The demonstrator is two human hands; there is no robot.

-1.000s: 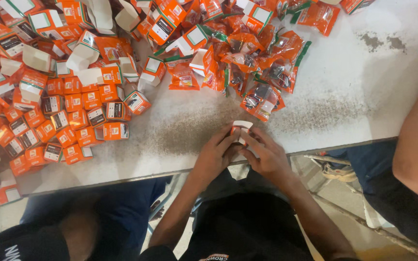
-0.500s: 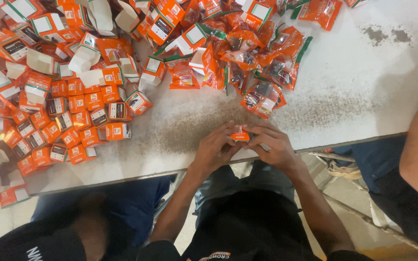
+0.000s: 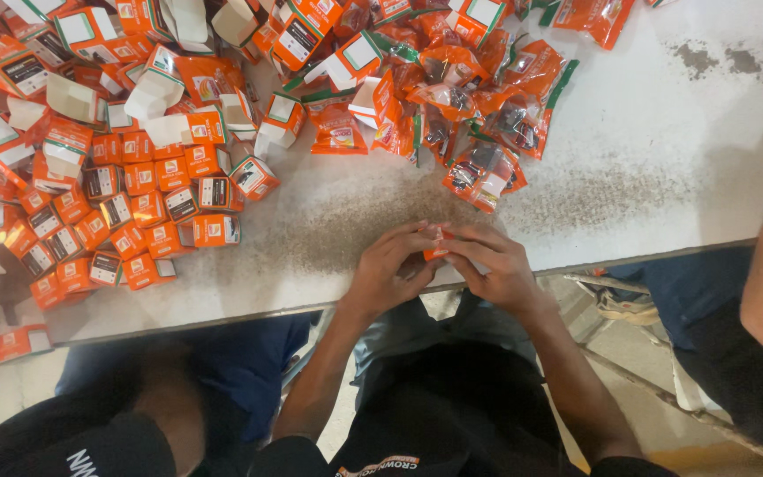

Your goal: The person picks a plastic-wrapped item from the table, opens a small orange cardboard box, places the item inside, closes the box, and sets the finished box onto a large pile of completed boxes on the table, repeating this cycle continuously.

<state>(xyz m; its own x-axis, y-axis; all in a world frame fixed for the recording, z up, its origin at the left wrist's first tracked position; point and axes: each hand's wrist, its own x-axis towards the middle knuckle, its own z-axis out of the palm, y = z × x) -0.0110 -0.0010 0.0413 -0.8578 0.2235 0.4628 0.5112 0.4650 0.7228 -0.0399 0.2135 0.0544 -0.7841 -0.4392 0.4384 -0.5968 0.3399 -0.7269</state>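
Orange box [image 3: 435, 245] pinched between fingers of left hand [image 3: 390, 269] and right hand [image 3: 492, 265], at table [image 3: 646, 159] edge. Best kept square, flaps tucked firmly, then set beside finished rows [image 3: 125, 221].

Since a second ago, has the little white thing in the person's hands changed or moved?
Yes. The small box, then white and hanging over the table edge, now shows orange and sits higher, just above that edge, pinched between the left hand and right hand.
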